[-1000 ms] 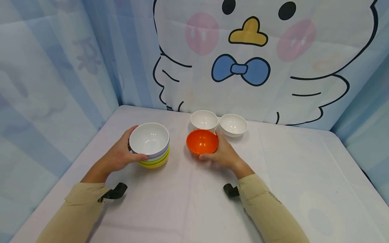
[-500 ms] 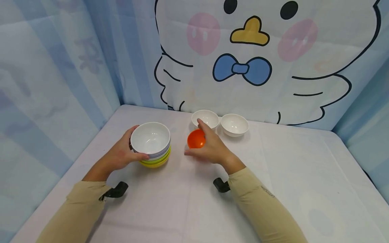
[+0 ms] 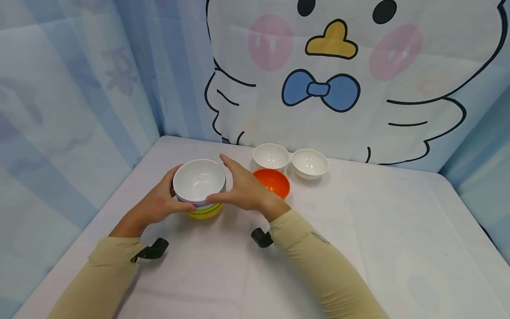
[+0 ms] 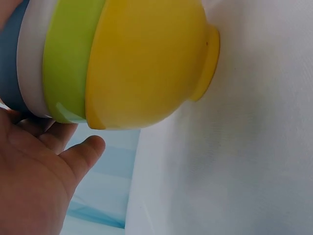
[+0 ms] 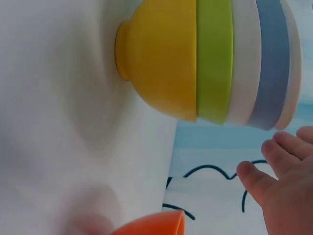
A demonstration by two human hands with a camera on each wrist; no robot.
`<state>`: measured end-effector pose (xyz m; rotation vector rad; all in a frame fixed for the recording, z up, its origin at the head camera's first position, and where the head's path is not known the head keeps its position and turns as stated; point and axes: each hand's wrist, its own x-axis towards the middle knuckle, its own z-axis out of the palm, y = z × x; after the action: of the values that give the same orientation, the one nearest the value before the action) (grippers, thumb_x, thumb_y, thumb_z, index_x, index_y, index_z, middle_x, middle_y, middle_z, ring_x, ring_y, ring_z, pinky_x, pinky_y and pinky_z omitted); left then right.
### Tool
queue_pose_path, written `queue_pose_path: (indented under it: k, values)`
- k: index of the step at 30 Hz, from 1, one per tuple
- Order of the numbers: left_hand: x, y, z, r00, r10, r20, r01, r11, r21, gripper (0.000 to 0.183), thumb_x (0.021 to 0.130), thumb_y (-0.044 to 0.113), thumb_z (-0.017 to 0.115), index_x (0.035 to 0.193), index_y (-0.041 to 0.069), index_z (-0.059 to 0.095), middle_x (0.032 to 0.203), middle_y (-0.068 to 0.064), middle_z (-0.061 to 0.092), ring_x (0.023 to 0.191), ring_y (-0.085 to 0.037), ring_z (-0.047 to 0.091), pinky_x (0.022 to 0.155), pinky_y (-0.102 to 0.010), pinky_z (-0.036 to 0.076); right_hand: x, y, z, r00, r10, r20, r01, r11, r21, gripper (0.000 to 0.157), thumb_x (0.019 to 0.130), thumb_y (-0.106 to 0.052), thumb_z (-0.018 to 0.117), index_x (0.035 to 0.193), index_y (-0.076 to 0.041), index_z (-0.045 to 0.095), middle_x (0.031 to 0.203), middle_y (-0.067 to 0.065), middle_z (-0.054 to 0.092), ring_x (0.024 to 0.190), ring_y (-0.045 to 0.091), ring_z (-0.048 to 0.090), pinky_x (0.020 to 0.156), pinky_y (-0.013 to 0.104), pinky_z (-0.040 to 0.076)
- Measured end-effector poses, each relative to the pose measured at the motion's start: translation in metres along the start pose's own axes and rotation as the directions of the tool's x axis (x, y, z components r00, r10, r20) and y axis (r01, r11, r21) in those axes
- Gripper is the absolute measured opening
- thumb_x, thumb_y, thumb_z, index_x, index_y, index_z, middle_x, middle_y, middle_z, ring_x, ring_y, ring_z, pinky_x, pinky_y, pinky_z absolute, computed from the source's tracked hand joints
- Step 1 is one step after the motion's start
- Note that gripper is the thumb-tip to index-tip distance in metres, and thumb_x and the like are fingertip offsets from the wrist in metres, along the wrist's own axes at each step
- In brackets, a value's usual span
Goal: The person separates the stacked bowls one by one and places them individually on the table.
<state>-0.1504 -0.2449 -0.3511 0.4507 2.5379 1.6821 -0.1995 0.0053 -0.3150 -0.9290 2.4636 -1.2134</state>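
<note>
I had the left hand (image 3: 159, 203) gripping the bowl stack (image 3: 199, 187), left of the orange bowl (image 3: 276, 180); the right hand (image 3: 248, 189), fingers extended beside the stack, partly hid that bowl. Two white bowls (image 3: 310, 164) stood behind.

Tan sleeves (image 3: 322, 268), dark lettering (image 3: 320, 238) on the right, black wrist pieces (image 3: 155, 249)

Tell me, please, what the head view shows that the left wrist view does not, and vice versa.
Only the head view shows the glossy orange round bowl, two glossy white round bowls behind it, and the right hand.
Only the left wrist view shows the yellow ring foot.
Both show the left hand and the stacked round bowls, yellow and lime-green.
</note>
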Motion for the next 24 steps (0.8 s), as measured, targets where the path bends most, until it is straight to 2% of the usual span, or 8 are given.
queue_pose_path:
  k: [8, 18, 24]
  values:
    - [-0.002, 0.0, 0.001, 1.0, -0.004, -0.004, 0.004, 1.0, 0.026, 0.103, 0.081, 0.006, 0.083, 0.155, -0.003, 0.011, 0.153, -0.024, 0.026, 0.138, -0.044, 0.03, 0.112, -0.064, 0.025, 0.013, -0.006, 0.015, 1.0, -0.016, 0.014, 0.016, 1.0, 0.0, 0.113, 0.075, -0.042, 0.088, 0.16, -0.01, 0.02, 0.156, 0.005, 0.037, 0.131, 0.021, 0.045, 0.101, 0.038, 0.048]
    - [-0.002, 0.001, 0.004, 1.0, -0.02, -0.011, 0.02, 0.999, 0.036, 0.103, 0.082, 0.011, 0.083, 0.156, 0.0, 0.012, 0.153, -0.022, 0.027, 0.137, -0.042, 0.032, 0.111, -0.064, 0.027, 0.021, -0.004, 0.025, 1.0, -0.015, 0.013, 0.016, 0.997, -0.073, 0.119, 0.071, -0.049, 0.087, 0.16, -0.011, 0.019, 0.162, 0.005, 0.023, 0.136, 0.022, 0.038, 0.102, 0.04, 0.047]
    - [-0.002, 0.001, 0.003, 1.0, -0.016, -0.013, 0.017, 0.999, 0.038, 0.1, 0.084, 0.009, 0.08, 0.156, -0.001, 0.011, 0.154, -0.023, 0.026, 0.138, -0.043, 0.031, 0.111, -0.062, 0.029, 0.022, -0.002, 0.027, 1.0, -0.017, -0.018, 0.015, 0.995, -0.099, 0.11, 0.074, -0.049, 0.084, 0.158, -0.011, 0.024, 0.158, 0.006, 0.03, 0.131, 0.021, 0.043, 0.097, 0.038, 0.051]
